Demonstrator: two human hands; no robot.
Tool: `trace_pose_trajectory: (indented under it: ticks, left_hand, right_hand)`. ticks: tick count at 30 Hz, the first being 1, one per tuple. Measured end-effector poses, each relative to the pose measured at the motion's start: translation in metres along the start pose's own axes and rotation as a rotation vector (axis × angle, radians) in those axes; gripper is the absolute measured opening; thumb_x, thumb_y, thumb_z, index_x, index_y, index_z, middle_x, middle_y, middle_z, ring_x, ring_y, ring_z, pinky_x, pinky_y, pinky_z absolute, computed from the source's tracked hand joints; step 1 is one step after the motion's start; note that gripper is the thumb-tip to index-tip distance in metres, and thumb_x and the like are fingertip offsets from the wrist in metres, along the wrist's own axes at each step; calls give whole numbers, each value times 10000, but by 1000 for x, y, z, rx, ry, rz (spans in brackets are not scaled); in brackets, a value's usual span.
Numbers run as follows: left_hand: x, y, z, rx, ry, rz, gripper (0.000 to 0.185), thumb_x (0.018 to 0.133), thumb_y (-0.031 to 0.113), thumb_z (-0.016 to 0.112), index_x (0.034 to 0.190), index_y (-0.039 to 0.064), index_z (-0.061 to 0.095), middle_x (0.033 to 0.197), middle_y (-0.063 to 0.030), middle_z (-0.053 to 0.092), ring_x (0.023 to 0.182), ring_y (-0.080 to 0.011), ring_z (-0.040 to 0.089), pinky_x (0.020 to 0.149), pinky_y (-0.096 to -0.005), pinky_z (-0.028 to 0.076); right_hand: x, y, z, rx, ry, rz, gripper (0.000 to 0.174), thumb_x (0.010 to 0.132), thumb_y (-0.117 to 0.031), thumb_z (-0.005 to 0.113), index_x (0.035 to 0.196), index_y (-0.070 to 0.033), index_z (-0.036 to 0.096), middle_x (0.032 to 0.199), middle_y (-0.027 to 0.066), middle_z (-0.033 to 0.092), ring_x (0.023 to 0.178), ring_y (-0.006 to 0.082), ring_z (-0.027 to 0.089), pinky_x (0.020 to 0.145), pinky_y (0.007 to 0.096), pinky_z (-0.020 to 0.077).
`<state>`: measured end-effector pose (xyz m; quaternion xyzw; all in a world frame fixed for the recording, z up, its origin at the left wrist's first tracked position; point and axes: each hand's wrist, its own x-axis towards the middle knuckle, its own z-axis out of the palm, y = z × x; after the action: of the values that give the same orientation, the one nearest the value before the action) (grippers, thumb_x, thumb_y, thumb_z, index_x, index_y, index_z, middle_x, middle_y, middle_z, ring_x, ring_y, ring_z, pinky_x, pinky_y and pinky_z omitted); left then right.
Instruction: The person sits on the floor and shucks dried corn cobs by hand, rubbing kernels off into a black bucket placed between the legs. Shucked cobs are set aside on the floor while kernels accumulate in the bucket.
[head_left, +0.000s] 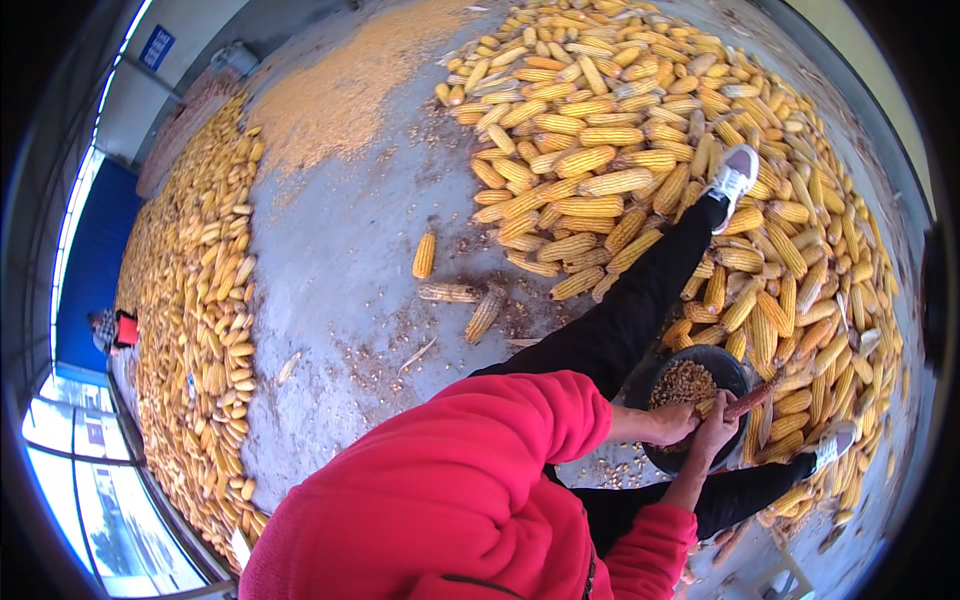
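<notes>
My left hand and my right hand meet over a dark round bucket between my legs. Out of my right hand, pointing away from me, sticks a reddish, mostly bare corncob. Between the hands shows a small yellow part of a corn ear, with my left fingers closed around its near end. Whether this and the reddish cob are one piece, I cannot tell. Loose corn kernels lie inside the bucket, partly hidden by my hands and forearms.
A large heap of corn ears spreads ahead and left, under my shoes. Another long heap lies behind me. Shelled kernels cover some floor. Stray ears lie nearby. Beyond the rear heap is a person.
</notes>
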<state>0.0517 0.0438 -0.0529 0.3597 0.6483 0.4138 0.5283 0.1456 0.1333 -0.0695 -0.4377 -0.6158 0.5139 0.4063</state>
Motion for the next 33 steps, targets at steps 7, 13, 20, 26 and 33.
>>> trace_pose_trajectory:
  ticks: [7, 13, 20, 26, 33]
  left_hand:
    - [-2, 3, 5, 107, -137, -105, 474, 960, 272, 373, 684, -53, 579, 622, -218, 623, 535, -351, 641, 517, -458, 517]
    - [-3, 2, -13, 588, 175, 299, 320, 938, 266, 457, 949, -32, 574, 800, -254, 667, 799, -416, 664, 679, -530, 518]
    - [-14, 14, -20, 660, 18, 221, 331, 916, 357, 515, 1064, 64, 476, 794, -227, 669, 724, -413, 663, 621, -540, 508]
    - [0, 4, -9, 413, -88, 103, 476, 920, 399, 455, 967, -49, 610, 914, -324, 630, 934, -440, 626, 819, -517, 486]
    - [-8, -3, -7, 390, 64, 273, 336, 917, 347, 534, 1075, 54, 494, 809, -267, 642, 763, -460, 628, 671, -548, 493]
  right_hand:
    - [6, 40, -12, -143, 161, 151, 222, 924, -188, 628, 934, 33, 620, 847, 41, 591, 760, 137, 508, 712, 298, 444]
    - [-1, 9, -6, 552, 32, 468, 394, 928, -283, 608, 1214, -22, 533, 1119, 107, 577, 989, 227, 576, 892, 369, 473]
    - [-7, -15, 7, 376, 317, 394, 225, 910, -209, 604, 957, 10, 634, 872, 70, 632, 739, 177, 612, 689, 345, 516]
    - [-15, -10, 4, 163, 448, 238, 220, 916, -206, 638, 845, 2, 658, 746, 8, 591, 667, 104, 523, 628, 295, 454]
    - [-12, -25, -14, 691, 157, 461, 382, 964, -323, 538, 1096, 32, 592, 940, 151, 669, 828, 273, 656, 775, 377, 536]
